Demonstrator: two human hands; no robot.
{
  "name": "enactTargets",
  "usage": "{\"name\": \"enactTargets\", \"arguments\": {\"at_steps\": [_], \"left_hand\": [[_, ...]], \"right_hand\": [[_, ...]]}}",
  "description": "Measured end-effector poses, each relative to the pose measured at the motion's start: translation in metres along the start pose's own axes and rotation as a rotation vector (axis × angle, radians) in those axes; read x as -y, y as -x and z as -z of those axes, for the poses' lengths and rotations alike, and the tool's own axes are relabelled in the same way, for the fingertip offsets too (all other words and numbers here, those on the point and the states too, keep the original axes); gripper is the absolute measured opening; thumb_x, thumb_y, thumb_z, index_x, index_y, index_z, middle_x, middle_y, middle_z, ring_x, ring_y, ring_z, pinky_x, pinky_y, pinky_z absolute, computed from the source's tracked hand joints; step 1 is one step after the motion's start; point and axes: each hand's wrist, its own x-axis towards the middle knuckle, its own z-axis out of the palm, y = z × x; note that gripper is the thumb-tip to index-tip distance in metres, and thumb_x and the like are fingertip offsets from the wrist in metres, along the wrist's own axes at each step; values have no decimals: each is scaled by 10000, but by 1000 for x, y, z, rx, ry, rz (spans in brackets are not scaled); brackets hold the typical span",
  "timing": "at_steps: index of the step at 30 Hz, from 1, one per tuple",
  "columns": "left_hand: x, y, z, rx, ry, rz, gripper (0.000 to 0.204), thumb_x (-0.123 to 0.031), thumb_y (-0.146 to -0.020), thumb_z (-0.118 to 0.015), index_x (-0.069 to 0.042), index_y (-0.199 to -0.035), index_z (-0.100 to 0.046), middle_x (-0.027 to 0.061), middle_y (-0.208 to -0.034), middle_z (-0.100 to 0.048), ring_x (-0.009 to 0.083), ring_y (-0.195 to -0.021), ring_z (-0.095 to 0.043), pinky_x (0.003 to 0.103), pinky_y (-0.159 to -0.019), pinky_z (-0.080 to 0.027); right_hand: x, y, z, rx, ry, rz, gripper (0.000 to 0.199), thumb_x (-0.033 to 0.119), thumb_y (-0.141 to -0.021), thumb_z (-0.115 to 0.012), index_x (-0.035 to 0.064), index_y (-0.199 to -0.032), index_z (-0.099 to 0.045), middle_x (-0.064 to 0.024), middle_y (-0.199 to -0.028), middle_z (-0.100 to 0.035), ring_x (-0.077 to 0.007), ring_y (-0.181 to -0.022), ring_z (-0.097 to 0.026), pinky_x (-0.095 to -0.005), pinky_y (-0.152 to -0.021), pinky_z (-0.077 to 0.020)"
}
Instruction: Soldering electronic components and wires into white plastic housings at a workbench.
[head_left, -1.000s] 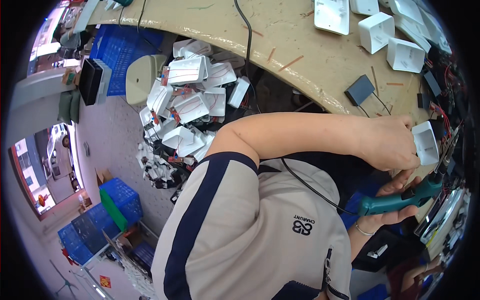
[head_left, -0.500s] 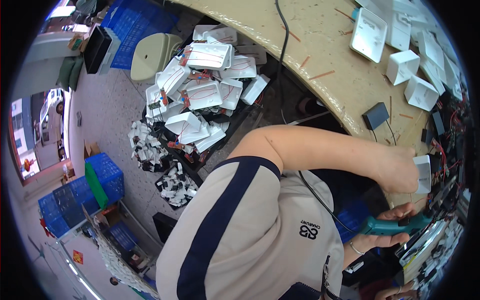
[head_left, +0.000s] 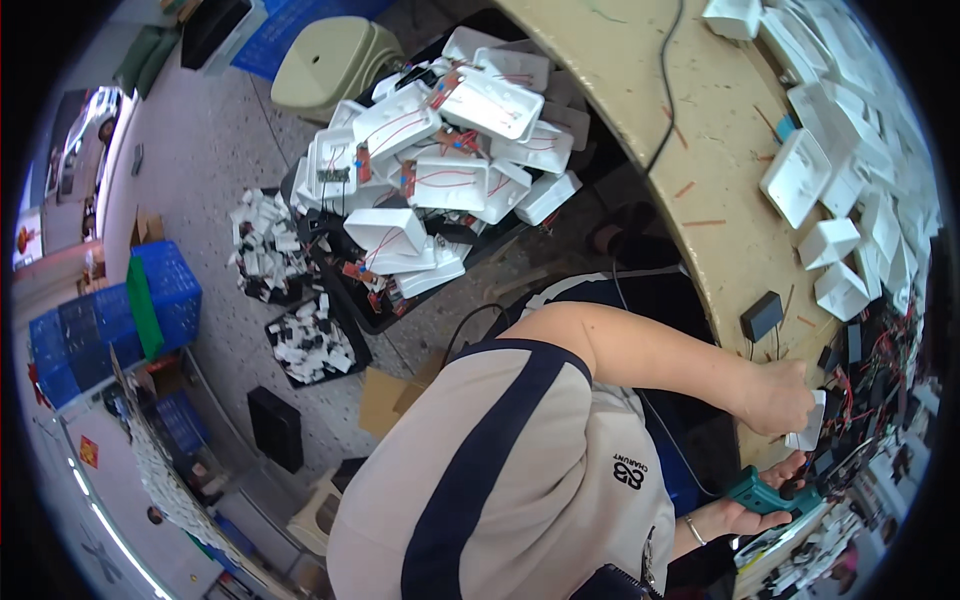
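My left hand (head_left: 778, 398) is curled closed at the near edge of a small white plastic case (head_left: 809, 420), its fingertips mostly hidden from view. Below it, my right hand (head_left: 750, 508), with a bracelet at the wrist, has its fingers around a teal corded hand tool (head_left: 768, 492). The tool's front end points toward the dark clutter beside the white case, and a dark cable (head_left: 668, 445) trails back from it. A small black box with wires (head_left: 762, 316) lies on the tabletop just above my left hand.
White plastic cases (head_left: 797, 178) crowd the far right of the tan table (head_left: 600, 60), beside a tangle of red and black wires (head_left: 868, 370). At left, a black crate (head_left: 385, 318) is heaped with wired white cases. A beige stool (head_left: 335, 65) and blue baskets (head_left: 90, 330) stand beyond.
The whole view has shifted, so the table and crate appear in other places. Both hands sit lower in the picture, still at the white case and the teal tool.
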Motion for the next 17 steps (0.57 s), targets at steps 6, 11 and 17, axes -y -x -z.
{"name": "enactTargets", "arguments": {"at_steps": [6, 11, 17], "left_hand": [[-1, 6, 14, 68, 14, 24, 71, -207, -618, -572, -163, -585, -616, -12, -600, -555, 160, -560, -554, 356, -592, -323], [0, 7, 1, -1, 5, -3, 77, -203, -629, -566, -166, -574, -604, -2, -620, -559, 154, -563, -554, 347, -598, -308], [-2, -4, -10, -92, 99, -19, 69, -200, -624, -553, -165, -588, -601, -11, -653, -568, 196, -621, -570, 362, -612, -350]], "right_hand": [[-5, -17, 4, 17, 30, -79, 558, 176, -746, -631, -78, -1165, -365, -289, -1352, -126, -357, -1260, -195, -433, -1053, -184], [-11, -17, 4, 27, -20, -102, 525, 136, -748, -623, -85, -1151, -370, -254, -1349, -181, -347, -1265, -182, -446, -1059, -172], [-3, 6, 1, -106, -242, -128, 669, 133, -763, -608, -51, -1276, -220, -225, -1378, -112, -347, -1268, -162, -457, -1069, -120]]}}
